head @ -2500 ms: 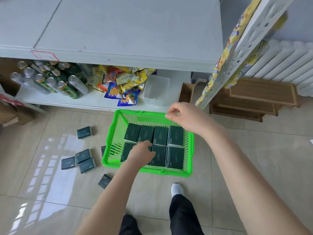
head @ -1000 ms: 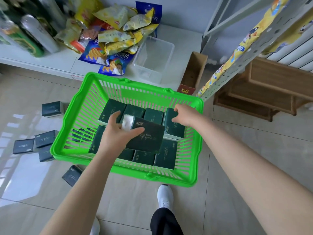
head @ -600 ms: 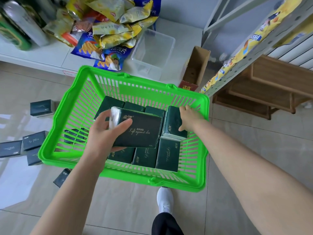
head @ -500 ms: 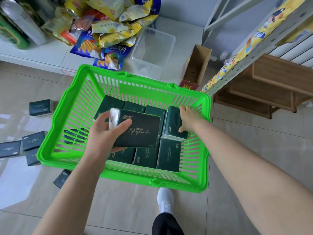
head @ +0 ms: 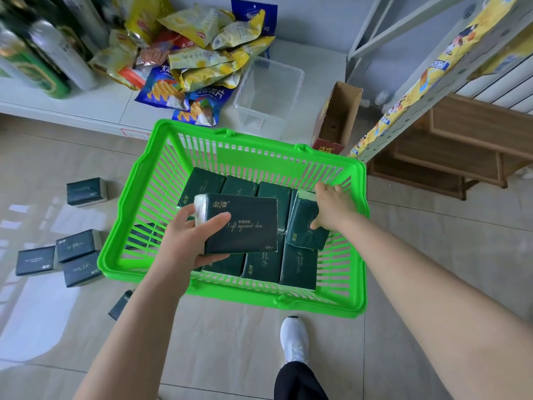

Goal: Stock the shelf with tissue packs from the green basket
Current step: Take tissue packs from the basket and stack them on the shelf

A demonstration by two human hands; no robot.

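**Both hands on tissue packs at the basket**

Loose small packs (head: pixel 76 255) lie on the floor at 9 o'clock, one half hidden by the left forearm. Left hand (head: pixel 187 241) grips a tissue pack (head: pixel 240 226) above the green basket (head: pixel 230 294), thumb on top, fingers underneath mostly hidden. At 3 o'clock of it, right hand (head: pixel 331 210) clasps a tilted pack (head: pixel 304 229) inside the basket, fingertips hidden. Shelf (head: pixel 86 108) sits at 12 o'clock, with cans (head: pixel 52 62) cut off.
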